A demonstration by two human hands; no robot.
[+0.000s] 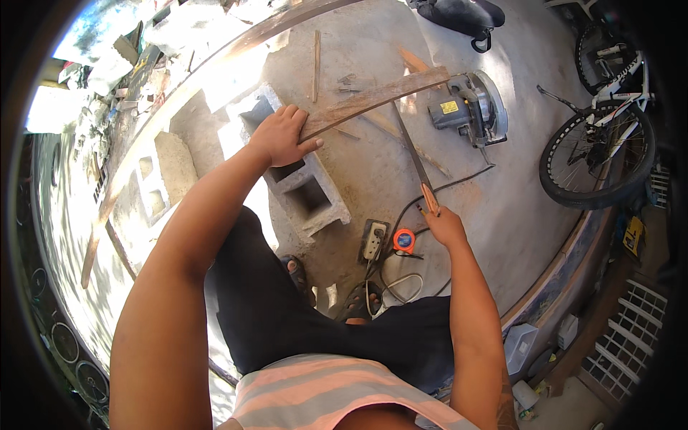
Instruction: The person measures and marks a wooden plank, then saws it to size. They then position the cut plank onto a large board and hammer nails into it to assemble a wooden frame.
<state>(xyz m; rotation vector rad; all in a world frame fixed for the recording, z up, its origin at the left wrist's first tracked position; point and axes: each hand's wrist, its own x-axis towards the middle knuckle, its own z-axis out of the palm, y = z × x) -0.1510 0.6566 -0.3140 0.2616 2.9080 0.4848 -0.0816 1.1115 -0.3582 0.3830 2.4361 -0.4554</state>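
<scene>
A brown wooden plank [380, 95] slants across the upper middle, with its left end over a grey hollow concrete block [315, 195]. My left hand [283, 135] is closed over that end, thumb along the near edge. My right hand [446, 226] is closed round the wooden handle of a handsaw [412, 152]. The saw's long dark blade points away from me, and its far tip meets the plank's near edge; whether it touches is unclear. A thin dark pencil-like stick shows beside the right fingers. Right of the plank's far end lies a circular saw [469, 111].
An orange tape measure [403, 240] and a power strip [374, 241] with looping cords lie by my feet. Wood offcuts [316, 66] are scattered on the concrete floor. Another hollow block [152, 188] is at left, a bicycle [598, 154] at right, a black bag [462, 18] at the far side.
</scene>
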